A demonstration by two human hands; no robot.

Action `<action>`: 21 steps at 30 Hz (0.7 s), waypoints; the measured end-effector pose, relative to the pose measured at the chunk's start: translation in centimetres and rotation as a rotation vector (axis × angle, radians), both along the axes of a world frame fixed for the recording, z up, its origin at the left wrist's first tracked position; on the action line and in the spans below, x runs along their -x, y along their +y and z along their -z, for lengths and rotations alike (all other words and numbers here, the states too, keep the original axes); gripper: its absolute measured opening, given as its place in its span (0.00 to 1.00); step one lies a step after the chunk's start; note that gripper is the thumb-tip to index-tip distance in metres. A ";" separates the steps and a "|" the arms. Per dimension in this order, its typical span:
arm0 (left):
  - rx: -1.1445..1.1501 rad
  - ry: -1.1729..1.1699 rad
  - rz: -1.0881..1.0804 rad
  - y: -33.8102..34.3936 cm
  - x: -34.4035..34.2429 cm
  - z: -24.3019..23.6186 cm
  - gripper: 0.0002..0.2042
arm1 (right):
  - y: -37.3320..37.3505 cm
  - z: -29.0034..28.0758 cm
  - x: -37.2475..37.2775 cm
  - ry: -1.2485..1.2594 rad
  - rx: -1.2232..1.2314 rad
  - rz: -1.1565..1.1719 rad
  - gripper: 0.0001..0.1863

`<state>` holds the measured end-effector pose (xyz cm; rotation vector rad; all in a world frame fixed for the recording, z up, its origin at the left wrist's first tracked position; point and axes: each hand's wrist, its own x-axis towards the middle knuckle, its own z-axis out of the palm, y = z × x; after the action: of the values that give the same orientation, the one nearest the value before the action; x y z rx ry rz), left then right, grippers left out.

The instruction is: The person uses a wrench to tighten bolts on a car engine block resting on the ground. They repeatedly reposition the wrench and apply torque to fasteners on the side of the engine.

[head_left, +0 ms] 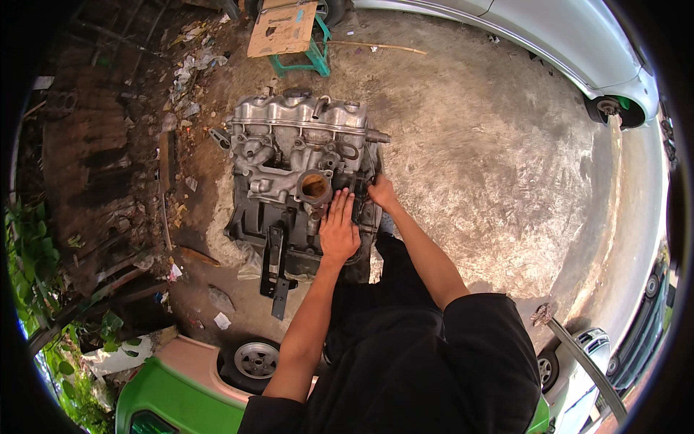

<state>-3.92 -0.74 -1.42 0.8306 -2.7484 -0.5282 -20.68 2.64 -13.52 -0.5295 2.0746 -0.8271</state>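
Observation:
A car engine (300, 119) with a silver ribbed valve cover stands on the ground in front of me. From its near side juts a metal intake manifold (278, 186) with a round, rusty-brown opening. Just below and right of that opening, my left hand (339, 233) lies flat against the engine, fingers stretched forward. My right hand (382, 194) is at the engine's right edge, its fingers bent and pressed together; whatever they grip there is hidden. A black metal bracket (273, 260) sticks out toward me, left of my left hand.
A green stool (318, 58) topped with cardboard (282, 27) stands beyond the engine. A silver car (564, 36) is at far right. Litter and dark planks (94, 181) line the left side. A green-and-pink vehicle (188, 380) with a wheel (256, 359) is at near left.

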 end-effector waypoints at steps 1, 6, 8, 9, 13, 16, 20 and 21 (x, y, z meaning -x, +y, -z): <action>-0.007 0.000 -0.001 0.0 0.0 0.0 0.35 | 0.6 -0.6 -0.6 0.073 0.069 -0.016 0.19; -0.056 0.050 -0.016 0.2 0.1 -0.1 0.32 | 4.4 -3.8 -5.9 0.226 0.200 -0.044 0.23; -0.045 0.047 -0.013 0.2 0.1 -0.1 0.32 | 7.0 -5.1 -8.3 0.212 0.217 -0.146 0.24; -0.040 0.045 -0.012 0.1 0.1 -0.1 0.32 | 7.8 -5.5 -8.9 0.206 0.236 -0.194 0.25; -0.043 0.055 -0.011 0.2 0.0 0.0 0.32 | 9.2 -5.3 -8.8 0.312 0.263 -0.458 0.26; -0.042 0.041 -0.009 0.2 0.0 -0.1 0.32 | 9.8 -4.6 -8.3 0.383 0.284 -0.481 0.24; -0.042 0.046 -0.009 0.3 0.1 -0.1 0.32 | 10.5 -3.8 -7.4 0.372 0.269 -0.254 0.18; -0.039 0.047 -0.007 0.3 0.0 -0.1 0.32 | 10.6 -3.6 -7.2 0.316 0.235 -0.170 0.16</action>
<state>-3.92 -0.45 -1.35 0.8253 -2.7001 -0.5947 -13.45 13.21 -9.92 -1.0063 2.1872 -0.9400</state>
